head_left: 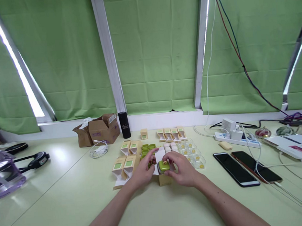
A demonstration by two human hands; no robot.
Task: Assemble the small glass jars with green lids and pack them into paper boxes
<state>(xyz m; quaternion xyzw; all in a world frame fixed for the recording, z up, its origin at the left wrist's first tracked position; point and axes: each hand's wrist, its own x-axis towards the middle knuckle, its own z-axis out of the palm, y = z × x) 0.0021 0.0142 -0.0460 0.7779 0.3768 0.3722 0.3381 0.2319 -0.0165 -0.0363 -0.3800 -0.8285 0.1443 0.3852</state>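
And there's the green container (164,166), squarish, no clear long axis, gold-coloured knob (165,163) up, pinched between the right hand's (182,167) thumb and fingers! Directly below those fingertips, the cardboard box (165,180); how deep the container sits, can't tell. Right hand's nearer, touching; the left hand (146,167) arches just left, by the white flap (159,154), its grip unclear.

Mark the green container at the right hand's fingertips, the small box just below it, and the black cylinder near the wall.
Green container (162,166): head view, on its top.
Small box (165,180): head view, on its front.
Black cylinder (124,123): head view, on its side.
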